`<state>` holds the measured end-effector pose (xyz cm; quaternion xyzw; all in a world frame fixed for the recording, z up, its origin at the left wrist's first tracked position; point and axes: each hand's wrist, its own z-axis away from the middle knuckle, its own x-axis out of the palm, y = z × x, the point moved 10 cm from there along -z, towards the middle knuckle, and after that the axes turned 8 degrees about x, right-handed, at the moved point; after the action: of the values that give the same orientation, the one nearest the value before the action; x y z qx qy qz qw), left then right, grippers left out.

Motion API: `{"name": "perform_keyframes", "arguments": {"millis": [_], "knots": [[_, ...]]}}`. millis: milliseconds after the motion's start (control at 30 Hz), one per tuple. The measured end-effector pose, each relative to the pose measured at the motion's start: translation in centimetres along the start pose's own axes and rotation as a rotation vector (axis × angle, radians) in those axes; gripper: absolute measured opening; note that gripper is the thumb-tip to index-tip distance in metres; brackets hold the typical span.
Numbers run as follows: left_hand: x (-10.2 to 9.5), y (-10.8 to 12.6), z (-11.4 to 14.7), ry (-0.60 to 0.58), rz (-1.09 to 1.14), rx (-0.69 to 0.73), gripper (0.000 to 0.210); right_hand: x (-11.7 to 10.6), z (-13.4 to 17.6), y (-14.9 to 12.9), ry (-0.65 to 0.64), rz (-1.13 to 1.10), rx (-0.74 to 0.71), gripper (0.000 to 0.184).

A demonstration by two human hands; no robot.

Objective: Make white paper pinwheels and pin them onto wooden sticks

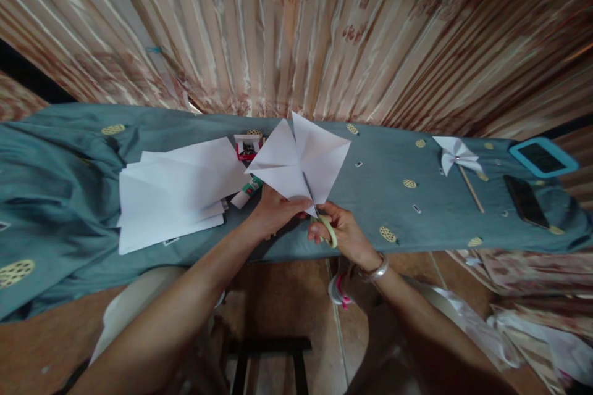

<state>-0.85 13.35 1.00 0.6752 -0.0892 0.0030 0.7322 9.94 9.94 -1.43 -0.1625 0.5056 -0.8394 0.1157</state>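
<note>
- From my distant seat I see 2 hands working close together at the near edge of the table with the blue-green cloth [380, 197].
- The left hand [273, 208] is closed on the white paper square [319, 154], its thumb pressing near the lower corner.
- The right hand [340, 228] has its fingers in the handles of the scissors [330, 234]; 1 blade lies over the paper, and I cannot tell how wide the blades stand.
- The paper extends forward from both hands, with 2 slits toward its middle.
- Left of the grip are a glue tube [245, 192], a small red box [241, 148] and, farther, white sheets [171, 188].
- Well to its right lie a paper pinwheel [456, 154], a black phone [525, 200] and a blue-framed tablet [544, 156].
</note>
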Motion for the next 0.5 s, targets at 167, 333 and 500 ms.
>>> {"name": "perform_keyframes", "arguments": {"millis": [167, 333, 500], "knots": [[-0.18, -0.18, -0.02, 0.008, 0.000, 0.003, 0.010, 0.02, -0.05, 0.01, -0.011, 0.046, -0.002, 0.052], [-0.31, 0.19, -0.09, -0.007, -0.046, 0.041, 0.011, 0.11, -0.07, -0.29, -0.011, 0.030, 0.004, 0.054], [-0.32, 0.22, 0.03, -0.012, -0.110, 0.035, 0.011, 0.18, -0.22, -0.47, -0.006, 0.009, 0.014, 0.053]]}}
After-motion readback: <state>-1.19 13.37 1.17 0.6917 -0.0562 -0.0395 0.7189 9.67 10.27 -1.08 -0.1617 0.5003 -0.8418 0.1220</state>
